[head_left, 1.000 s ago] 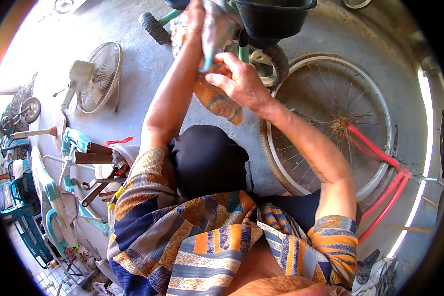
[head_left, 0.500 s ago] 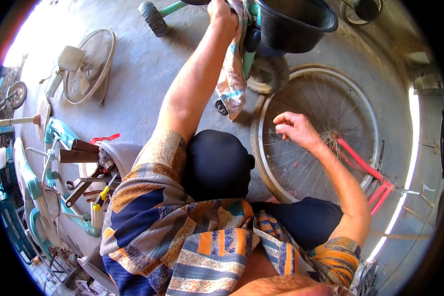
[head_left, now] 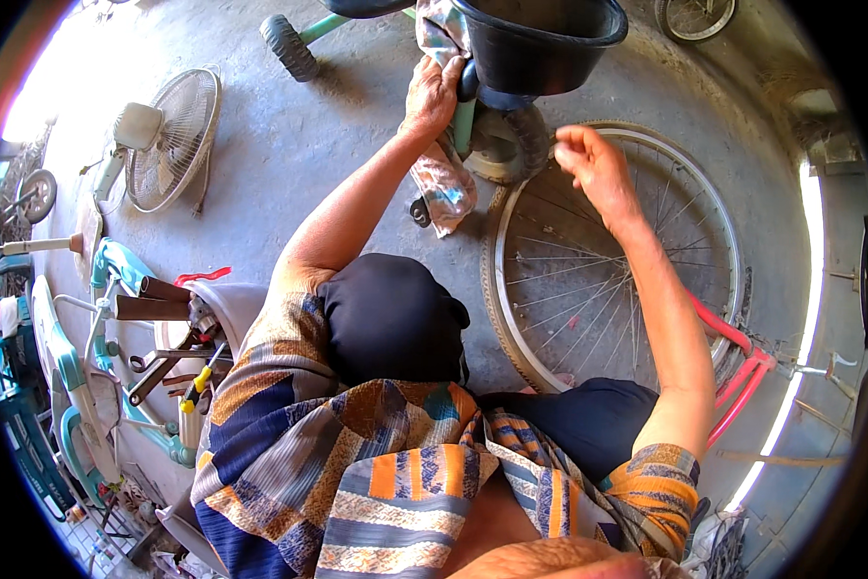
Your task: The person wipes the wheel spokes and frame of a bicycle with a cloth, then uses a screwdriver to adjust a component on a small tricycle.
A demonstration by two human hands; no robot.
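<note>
A light patterned cloth [head_left: 445, 193] hangs along the green frame [head_left: 464, 127] of a small wheeled vehicle, showing above and below my left hand [head_left: 432, 95]. The left fingers are closed round the cloth; their tips are partly hidden. Just right of them is a black basket [head_left: 545, 53], with a chunky wheel [head_left: 511, 145] below it. My right hand [head_left: 596, 172] is raised over the far part of a spoked bicycle wheel [head_left: 499, 280]. Its fingers are curled together, and anything in them is too small or hidden to make out.
A bucket [head_left: 246, 307] of tools with a yellow screwdriver [head_left: 198, 386] stands left of me. Beyond it lie a turquoise frame [head_left: 120, 261] and a fan [head_left: 173, 135]. A red bicycle frame [head_left: 743, 372] is at the right, and another wheel [head_left: 696, 17] at the far right.
My left hand has come back nearer to me along the cloth. My right hand has moved farther forward over the wheel. The basket and wheeled vehicle appear shifted left and up in view.
</note>
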